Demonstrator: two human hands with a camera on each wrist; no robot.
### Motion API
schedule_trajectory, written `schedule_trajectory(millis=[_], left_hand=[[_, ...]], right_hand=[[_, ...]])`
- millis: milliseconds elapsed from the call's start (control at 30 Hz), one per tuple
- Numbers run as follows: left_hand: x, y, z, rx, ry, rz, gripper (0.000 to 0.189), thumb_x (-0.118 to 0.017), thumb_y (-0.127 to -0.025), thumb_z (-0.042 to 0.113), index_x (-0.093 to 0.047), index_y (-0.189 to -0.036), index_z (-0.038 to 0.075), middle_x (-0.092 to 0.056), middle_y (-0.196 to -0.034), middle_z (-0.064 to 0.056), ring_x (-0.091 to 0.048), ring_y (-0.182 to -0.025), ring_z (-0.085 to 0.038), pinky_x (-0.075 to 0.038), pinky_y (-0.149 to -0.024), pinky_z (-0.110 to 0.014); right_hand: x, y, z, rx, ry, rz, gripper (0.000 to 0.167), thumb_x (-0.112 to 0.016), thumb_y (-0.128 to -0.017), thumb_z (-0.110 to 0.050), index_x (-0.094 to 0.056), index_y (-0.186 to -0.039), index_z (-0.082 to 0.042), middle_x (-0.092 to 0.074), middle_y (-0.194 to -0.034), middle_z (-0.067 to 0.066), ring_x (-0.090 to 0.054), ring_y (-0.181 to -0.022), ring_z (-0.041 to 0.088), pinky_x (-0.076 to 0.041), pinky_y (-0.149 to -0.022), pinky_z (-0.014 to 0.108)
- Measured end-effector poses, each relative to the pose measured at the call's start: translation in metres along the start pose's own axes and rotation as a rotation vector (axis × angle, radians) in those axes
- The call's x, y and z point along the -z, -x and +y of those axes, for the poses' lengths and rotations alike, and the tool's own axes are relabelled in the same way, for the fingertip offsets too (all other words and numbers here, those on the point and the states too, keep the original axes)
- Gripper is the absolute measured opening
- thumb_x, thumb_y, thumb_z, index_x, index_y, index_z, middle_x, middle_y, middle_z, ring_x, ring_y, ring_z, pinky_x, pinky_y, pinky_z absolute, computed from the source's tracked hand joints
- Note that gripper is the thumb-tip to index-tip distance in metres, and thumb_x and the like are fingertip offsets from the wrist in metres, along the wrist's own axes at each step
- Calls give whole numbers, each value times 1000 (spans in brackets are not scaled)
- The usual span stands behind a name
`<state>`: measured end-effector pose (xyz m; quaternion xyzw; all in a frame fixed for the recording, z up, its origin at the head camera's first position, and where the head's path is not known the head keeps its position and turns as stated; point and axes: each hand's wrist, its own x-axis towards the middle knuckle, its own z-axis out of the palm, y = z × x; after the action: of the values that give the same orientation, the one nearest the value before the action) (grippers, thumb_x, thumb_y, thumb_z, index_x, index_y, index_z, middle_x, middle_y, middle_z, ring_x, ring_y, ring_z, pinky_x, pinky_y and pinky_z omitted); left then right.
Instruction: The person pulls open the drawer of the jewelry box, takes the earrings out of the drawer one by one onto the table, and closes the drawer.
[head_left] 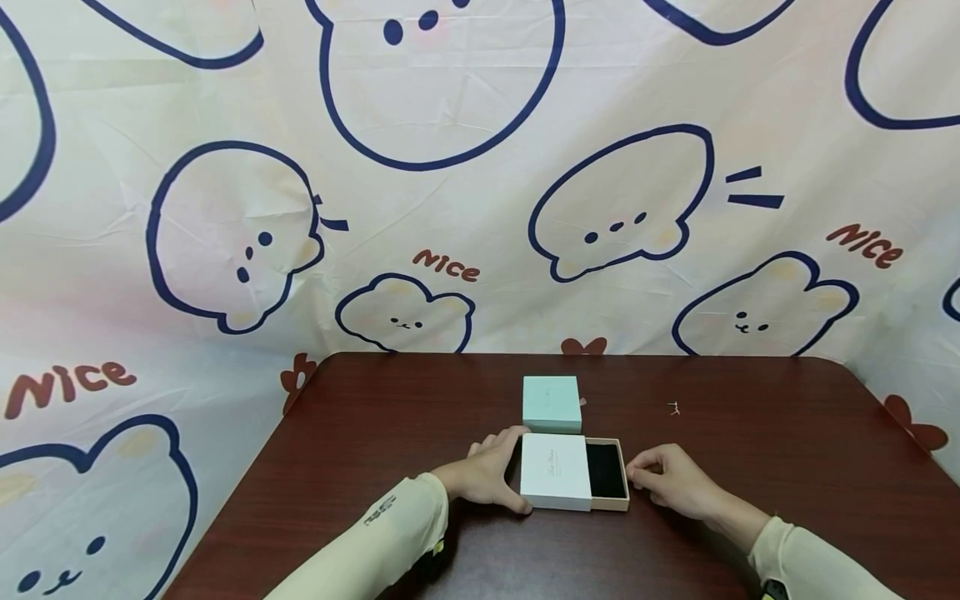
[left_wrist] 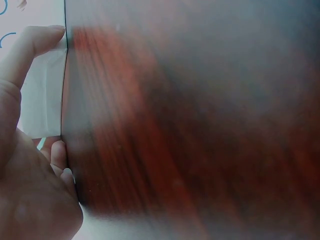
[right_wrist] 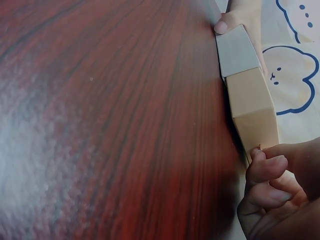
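Note:
A white slide-out gift box [head_left: 553, 472] lies on the table with its kraft-coloured drawer [head_left: 625, 475] partly out to the right, showing a black lining [head_left: 603, 469]. My left hand [head_left: 491, 472] grips the white sleeve from its left, thumb at the near edge and fingers at the far edge. At the drawer's right end, my right hand [head_left: 670, 479] pinches a tiny pull tab [right_wrist: 259, 146] between thumb and forefinger, its other fingers curled. The tab is mostly hidden by the fingertips. In the left wrist view the thumb [left_wrist: 37, 42] presses the sleeve's side.
A mint-green box [head_left: 551, 403] with a small tab on its right side stands just behind the white one. Farther right on the brown table [head_left: 375, 417] lies a small thin pale item [head_left: 674, 408]. A cartoon-printed cloth [head_left: 495, 208] hangs behind the table.

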<state>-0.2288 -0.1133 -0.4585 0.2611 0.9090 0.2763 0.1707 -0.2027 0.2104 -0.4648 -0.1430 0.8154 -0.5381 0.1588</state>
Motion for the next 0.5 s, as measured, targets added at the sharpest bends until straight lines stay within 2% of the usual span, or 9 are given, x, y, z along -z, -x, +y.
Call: schedule_trajectory(millis=[500], left_hand=[[-1, 0, 0, 4, 3, -1, 108, -89, -71, 41, -25, -155, 20, -43, -150, 2, -41, -125, -17, -27, -98, -37]], right_hand=[[-2, -2, -3, -41, 39, 13, 18, -62, -98, -8, -72, -98, 7, -59, -75, -1, -41, -52, 2, -40, -50, 19]])
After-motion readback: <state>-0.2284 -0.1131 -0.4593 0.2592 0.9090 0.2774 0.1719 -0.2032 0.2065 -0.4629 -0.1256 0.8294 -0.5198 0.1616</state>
